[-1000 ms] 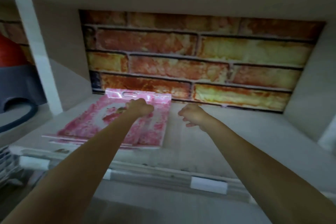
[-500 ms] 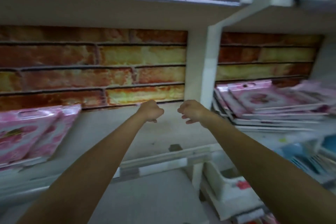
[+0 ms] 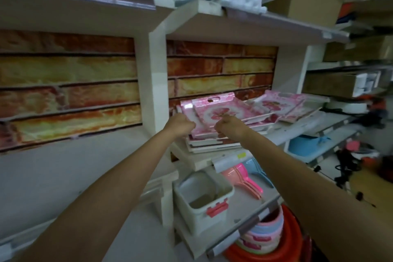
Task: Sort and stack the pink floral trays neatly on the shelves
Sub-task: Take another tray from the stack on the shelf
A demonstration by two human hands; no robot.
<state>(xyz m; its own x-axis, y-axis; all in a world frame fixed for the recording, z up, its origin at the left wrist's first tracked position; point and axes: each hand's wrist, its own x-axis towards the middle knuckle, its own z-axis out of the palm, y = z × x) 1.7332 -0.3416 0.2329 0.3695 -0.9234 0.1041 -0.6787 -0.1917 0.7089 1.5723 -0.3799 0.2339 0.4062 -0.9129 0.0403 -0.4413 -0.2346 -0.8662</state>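
Your left hand [image 3: 180,124] curls at the left front edge of the stack of pink floral trays [image 3: 214,121] on the shelf [image 3: 204,158]; whether it grips the rim, you cannot tell. Your right hand [image 3: 228,126], fingers curled, meets the stack's front edge. A second pile of trays [image 3: 282,105] lies toward the shelf's right end.

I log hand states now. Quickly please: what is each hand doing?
Left hand: grips the near left edge of the top pink floral tray.
Right hand: fingers curled at the tray's near edge; grip cannot be told.
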